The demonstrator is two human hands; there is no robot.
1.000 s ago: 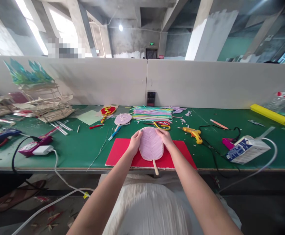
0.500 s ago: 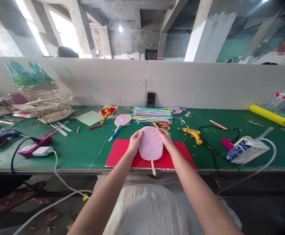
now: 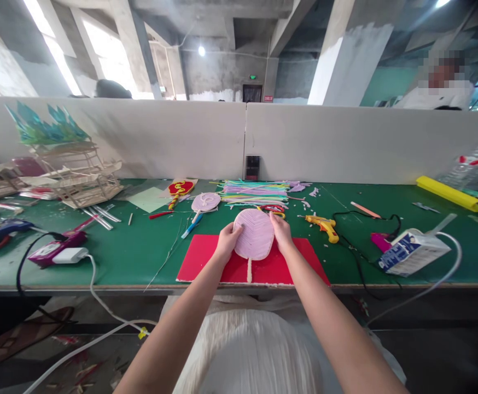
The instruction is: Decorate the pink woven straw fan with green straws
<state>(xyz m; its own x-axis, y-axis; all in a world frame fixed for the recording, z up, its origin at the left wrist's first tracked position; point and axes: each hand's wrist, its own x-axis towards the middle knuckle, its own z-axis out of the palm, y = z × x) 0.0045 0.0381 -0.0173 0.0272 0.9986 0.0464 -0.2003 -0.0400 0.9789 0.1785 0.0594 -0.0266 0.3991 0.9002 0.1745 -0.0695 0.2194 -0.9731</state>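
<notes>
Between my two hands is a pale purple fan (image 3: pixel 254 235) with a ribbed, leaf-like face and a short cream handle pointing towards me. My left hand (image 3: pixel 227 239) grips its left edge, thumb on the front. On the opposite side, my right hand (image 3: pixel 280 230) pinches the upper right edge. Beneath the fan lies a red board (image 3: pixel 206 257) at the table's front edge. Just beyond are red-and-yellow-handled scissors (image 3: pixel 274 208) and a bundle of pastel strips (image 3: pixel 255 191). A second purple fan (image 3: pixel 206 202) lies to the left, beside a red and yellow fan (image 3: pixel 180 189).
A yellow glue gun (image 3: pixel 324 227) with a black cord lies right of the board, near a milk carton (image 3: pixel 413 253). At left stand a purple power strip (image 3: pixel 58 249) and a stick-built model (image 3: pixel 85 183). A grey partition (image 3: pixel 181 137) closes the back; a person (image 3: pixel 436 93) is beyond it.
The fan has tilted, its face now looking shorter and rounder, and its handle has swung slightly left. My hands still hold its sides. The person beyond the partition has shifted left in view.
</notes>
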